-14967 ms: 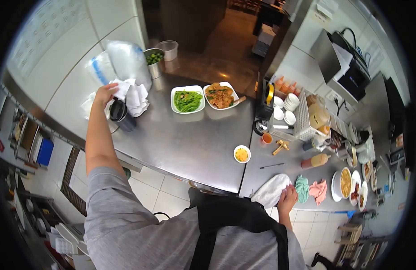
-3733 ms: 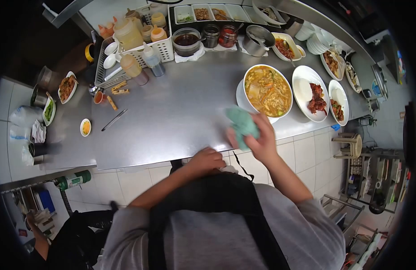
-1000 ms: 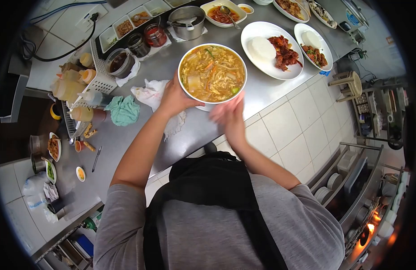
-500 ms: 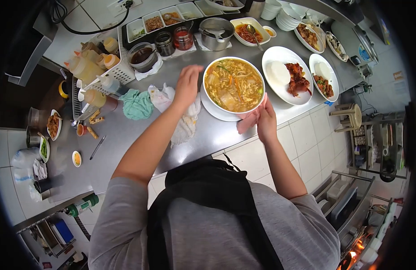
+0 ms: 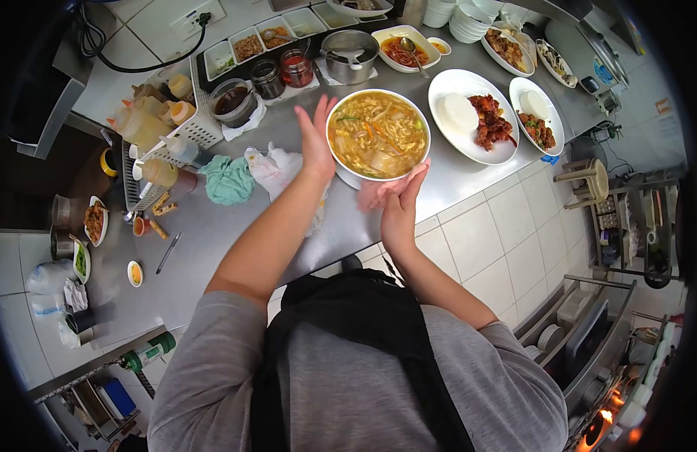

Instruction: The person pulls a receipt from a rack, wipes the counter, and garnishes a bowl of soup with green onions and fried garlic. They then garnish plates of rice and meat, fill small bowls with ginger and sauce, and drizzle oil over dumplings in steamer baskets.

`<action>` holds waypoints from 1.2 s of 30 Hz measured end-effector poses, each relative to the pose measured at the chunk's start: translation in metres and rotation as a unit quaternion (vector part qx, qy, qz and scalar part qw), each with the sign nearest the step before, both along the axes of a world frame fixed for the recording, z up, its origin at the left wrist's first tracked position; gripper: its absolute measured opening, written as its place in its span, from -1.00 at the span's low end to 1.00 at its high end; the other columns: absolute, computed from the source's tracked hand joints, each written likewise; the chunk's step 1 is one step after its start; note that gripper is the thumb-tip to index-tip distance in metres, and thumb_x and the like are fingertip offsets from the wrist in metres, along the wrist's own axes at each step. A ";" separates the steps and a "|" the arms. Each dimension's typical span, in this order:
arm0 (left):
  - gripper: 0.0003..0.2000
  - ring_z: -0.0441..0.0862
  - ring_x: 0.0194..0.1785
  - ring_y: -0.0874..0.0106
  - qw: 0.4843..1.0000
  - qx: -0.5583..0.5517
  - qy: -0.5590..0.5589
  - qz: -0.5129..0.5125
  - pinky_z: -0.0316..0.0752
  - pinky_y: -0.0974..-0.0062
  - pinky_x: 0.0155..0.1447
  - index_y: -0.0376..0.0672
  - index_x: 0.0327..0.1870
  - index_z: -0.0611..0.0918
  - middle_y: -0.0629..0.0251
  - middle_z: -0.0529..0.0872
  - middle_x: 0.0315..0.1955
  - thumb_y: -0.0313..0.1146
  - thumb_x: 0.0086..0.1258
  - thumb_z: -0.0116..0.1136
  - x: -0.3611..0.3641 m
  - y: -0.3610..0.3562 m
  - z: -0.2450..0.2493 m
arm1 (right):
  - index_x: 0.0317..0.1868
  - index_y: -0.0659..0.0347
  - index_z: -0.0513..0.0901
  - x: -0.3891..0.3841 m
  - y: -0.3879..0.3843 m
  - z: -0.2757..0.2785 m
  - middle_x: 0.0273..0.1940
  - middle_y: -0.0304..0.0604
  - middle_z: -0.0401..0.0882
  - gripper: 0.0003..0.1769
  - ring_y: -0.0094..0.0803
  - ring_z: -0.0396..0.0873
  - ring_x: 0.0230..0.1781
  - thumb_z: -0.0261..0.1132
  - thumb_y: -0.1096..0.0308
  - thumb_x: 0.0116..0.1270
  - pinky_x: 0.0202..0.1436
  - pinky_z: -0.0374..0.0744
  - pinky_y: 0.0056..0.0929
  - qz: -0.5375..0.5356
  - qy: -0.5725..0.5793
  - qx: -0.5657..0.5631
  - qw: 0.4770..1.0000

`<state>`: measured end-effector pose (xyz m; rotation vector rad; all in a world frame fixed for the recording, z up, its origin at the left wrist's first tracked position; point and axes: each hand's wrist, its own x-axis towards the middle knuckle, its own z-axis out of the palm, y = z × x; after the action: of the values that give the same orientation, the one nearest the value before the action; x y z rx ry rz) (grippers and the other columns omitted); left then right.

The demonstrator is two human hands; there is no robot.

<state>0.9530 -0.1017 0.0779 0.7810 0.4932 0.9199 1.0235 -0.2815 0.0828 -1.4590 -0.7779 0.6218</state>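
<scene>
- The bowl of noodle soup (image 5: 378,134) stands on the steel counter (image 5: 235,241), near its front edge, on a white plate (image 5: 346,179) of which only a sliver shows.
- The left hand (image 5: 316,139) is open and flat, fingers together and pointing away from the body, with the palm against the bowl's left side.
- The right hand (image 5: 401,202) is just below the bowl's near rim, fingers stretched up towards it.
- A pink cloth (image 5: 371,194) shows as a blur beside the right palm, touching the bowl's underside; I cannot tell whether the hand grips it.
- The bowl thus sits between the two hands, the left beside it and the right in front.
- A white cloth (image 5: 277,166) lies crumpled just left of the left wrist, and a green cloth (image 5: 228,179) lies beside that.
- To the bowl's right sits a plate of rice and meat (image 5: 472,117), then a second such plate (image 5: 536,124).
- Behind the bowl are a metal pot (image 5: 348,47), two jars (image 5: 295,68) and a dish of red sauce (image 5: 401,49).
- A white basket (image 5: 175,132) of squeeze bottles stands at the far left.
</scene>
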 end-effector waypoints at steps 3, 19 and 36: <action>-0.06 -0.11 0.62 0.27 0.995 0.004 0.008 0.098 -0.18 0.32 0.61 -0.11 0.59 -0.19 0.28 -0.09 0.59 0.48 0.40 -0.57 -0.002 -0.037 -0.001 | 0.53 0.30 -0.49 -0.009 0.006 0.000 0.59 0.08 -0.46 -0.13 -0.16 -0.34 0.62 -0.10 0.60 0.41 0.59 -0.15 -0.35 -0.011 0.027 0.034 0.999; -0.77 0.57 -0.44 0.59 0.959 0.043 0.216 0.180 0.47 0.62 -0.39 -0.26 0.04 0.51 0.30 0.64 -0.33 -0.29 0.60 -0.06 -0.193 -0.125 0.007 | 0.28 0.26 0.47 -0.049 0.073 0.063 -0.19 -0.10 0.74 -0.60 -0.46 0.68 -0.27 0.07 0.48 0.45 -0.18 0.60 -0.45 0.418 -0.171 -0.049 0.891; -0.70 0.59 -0.03 0.12 0.847 0.126 0.465 0.225 0.46 0.33 0.11 -0.37 0.10 0.47 -0.07 0.58 -0.08 -0.38 0.45 0.08 -0.362 -0.166 -0.017 | -0.12 0.33 0.72 -0.106 0.494 0.019 0.05 0.16 0.62 -0.75 0.03 0.54 0.13 0.23 0.42 0.26 0.24 0.52 -0.17 0.189 -0.640 -0.189 0.720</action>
<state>0.5913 -0.2677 0.0613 1.3896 1.4802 1.0046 0.9177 0.2124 0.1018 -2.0778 -2.1709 -0.0868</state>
